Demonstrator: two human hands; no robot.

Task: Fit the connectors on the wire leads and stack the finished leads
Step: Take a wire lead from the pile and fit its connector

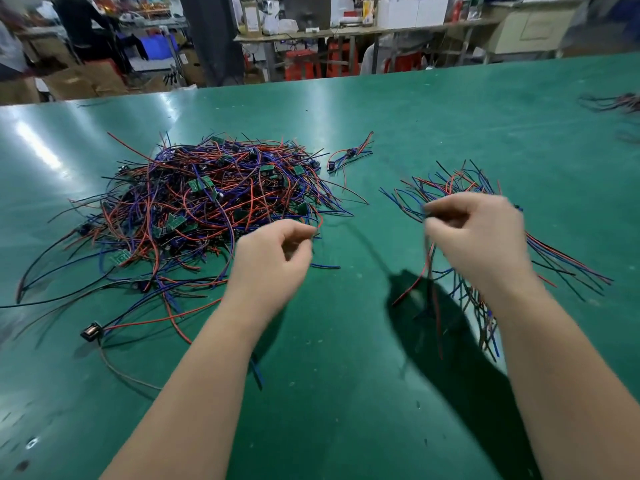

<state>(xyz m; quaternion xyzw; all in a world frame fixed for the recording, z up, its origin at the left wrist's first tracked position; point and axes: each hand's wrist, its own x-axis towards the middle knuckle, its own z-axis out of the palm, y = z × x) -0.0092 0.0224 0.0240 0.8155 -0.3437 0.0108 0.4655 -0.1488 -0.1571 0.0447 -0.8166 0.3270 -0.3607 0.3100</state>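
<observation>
Two hands hover over the green table point(450, 109), both off the near-right side of the big pile point(207, 209) of red, blue and black wire leads with small green boards mixed in. Your left hand point(273, 258) sits right at the pile's near-right edge, fingers curled, thumb and forefinger tips close together by a red strand; with the motion blur I cannot tell if it actually pinches anything. Your right hand point(481, 237) is further right of the pile, well apart from it. Its fingers are curled and pinch a few hanging leads point(431, 271), red and black, that dangle below the hand toward the table. Under and beyond that hand lies a loose spread of leads point(460, 181), right of the pile and not touching it. Just off the pile's far-right corner a small bunch point(349, 155) lies apart. At the pile's near-left fringe a black connector point(90, 332) rests on the table. Far right of the pile is another wire clump point(613, 102), blurred.
</observation>
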